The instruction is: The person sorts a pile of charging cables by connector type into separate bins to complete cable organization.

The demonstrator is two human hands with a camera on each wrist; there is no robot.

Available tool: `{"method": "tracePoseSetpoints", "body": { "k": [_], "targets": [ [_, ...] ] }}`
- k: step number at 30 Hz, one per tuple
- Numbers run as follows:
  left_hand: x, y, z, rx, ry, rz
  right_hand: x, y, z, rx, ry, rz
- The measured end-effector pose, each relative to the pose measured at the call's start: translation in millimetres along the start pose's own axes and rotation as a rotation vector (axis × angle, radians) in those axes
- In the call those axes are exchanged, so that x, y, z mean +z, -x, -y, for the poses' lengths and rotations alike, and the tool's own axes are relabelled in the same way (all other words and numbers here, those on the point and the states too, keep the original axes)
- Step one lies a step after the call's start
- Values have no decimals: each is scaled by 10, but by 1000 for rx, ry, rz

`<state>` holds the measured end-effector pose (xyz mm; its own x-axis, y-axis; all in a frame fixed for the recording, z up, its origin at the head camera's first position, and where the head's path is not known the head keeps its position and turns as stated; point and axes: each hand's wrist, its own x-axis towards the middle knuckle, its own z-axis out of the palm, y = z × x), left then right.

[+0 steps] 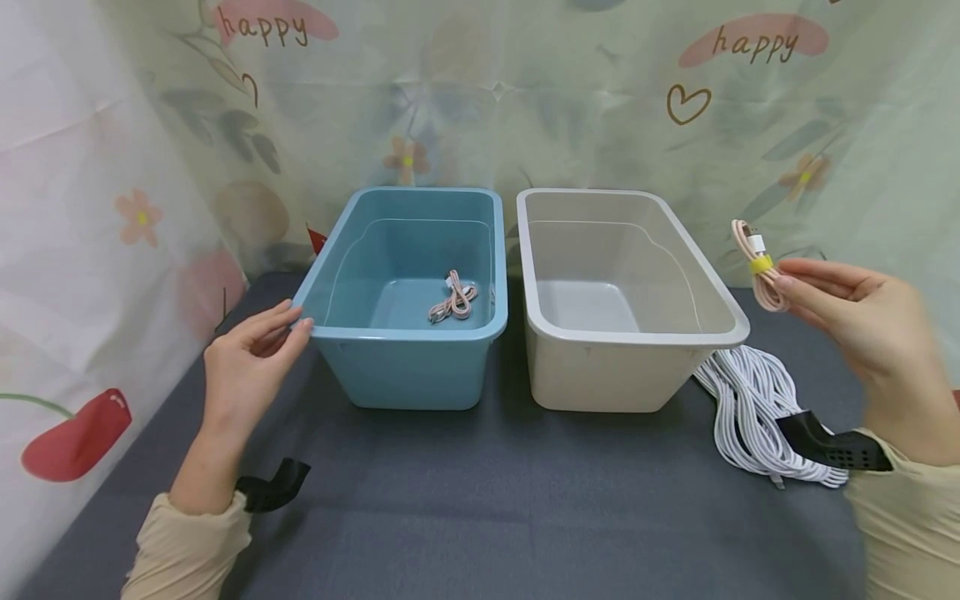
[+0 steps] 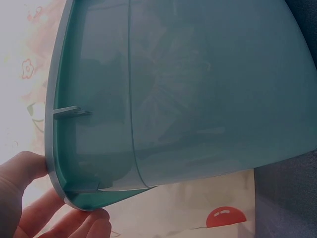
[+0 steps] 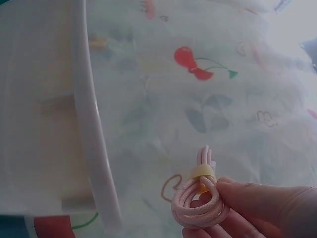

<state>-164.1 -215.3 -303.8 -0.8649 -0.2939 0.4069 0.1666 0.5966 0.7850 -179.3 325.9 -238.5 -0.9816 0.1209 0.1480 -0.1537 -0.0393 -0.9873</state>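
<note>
My right hand (image 1: 873, 321) pinches a coiled pink charging cable (image 1: 759, 267) tied with a yellow strap, held up to the right of the beige bin (image 1: 637, 375). In the right wrist view the cable's loops (image 3: 200, 210) hang below the strap, with thumb and fingers on them. My left hand (image 1: 243, 367) grips the near left corner of the blue bin (image 1: 408, 367), thumb and fingers on either side of the rim (image 2: 51, 148). Inside the blue bin lies another bundled pink cable (image 1: 453, 298). The beige bin's visible floor is bare.
A large coil of white cable (image 1: 757, 412) lies on the dark tablecloth (image 1: 480, 500), right of the beige bin and partly behind the right wrist strap. The two bins stand side by side with a narrow gap. Patterned curtains (image 1: 480, 92) hang behind and at the left.
</note>
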Motion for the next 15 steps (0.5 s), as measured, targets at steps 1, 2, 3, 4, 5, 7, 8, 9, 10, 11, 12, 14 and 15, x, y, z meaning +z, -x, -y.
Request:
{"method": "tracePoseSetpoints", "body": {
  "k": [1, 2, 3, 4, 5, 7, 8, 9, 10, 11, 12, 14, 15],
  "targets": [
    [0, -1, 0, 2, 3, 0, 19, -8, 7, -4, 7, 6],
    [-1, -1, 0, 3, 3, 1, 38, -16, 14, -7, 4, 13],
    [0, -2, 1, 5, 3, 1, 58, -25, 22, -11, 6, 19],
    [0, -3, 2, 6, 3, 1, 80, -33, 32, -14, 6, 24],
    [-1, -4, 2, 7, 2, 1, 103, -42, 43, -15, 10, 30],
    [-3, -5, 1, 11, 2, 1, 155, -61, 66, -20, 28, 39],
    [-4, -5, 1, 10, 0, 1, 184, -70, 80, -22, 34, 43],
    [-4, -5, 2, 10, 1, 1, 213, -79, 93, -23, 43, 48],
    [-6, -5, 2, 11, 2, 1, 242, -90, 106, -23, 53, 53],
    [-6, -5, 1, 12, 3, 1, 271, -101, 117, -25, 57, 61],
    [-6, -4, 1, 12, 5, 0, 298, -113, 124, -31, 55, 72],
    [-6, -3, 2, 10, 8, -1, 355, -134, 133, -44, 51, 95],
    [-6, -2, 1, 10, 8, -2, 384, -143, 140, -45, 58, 103]
  ]
}}
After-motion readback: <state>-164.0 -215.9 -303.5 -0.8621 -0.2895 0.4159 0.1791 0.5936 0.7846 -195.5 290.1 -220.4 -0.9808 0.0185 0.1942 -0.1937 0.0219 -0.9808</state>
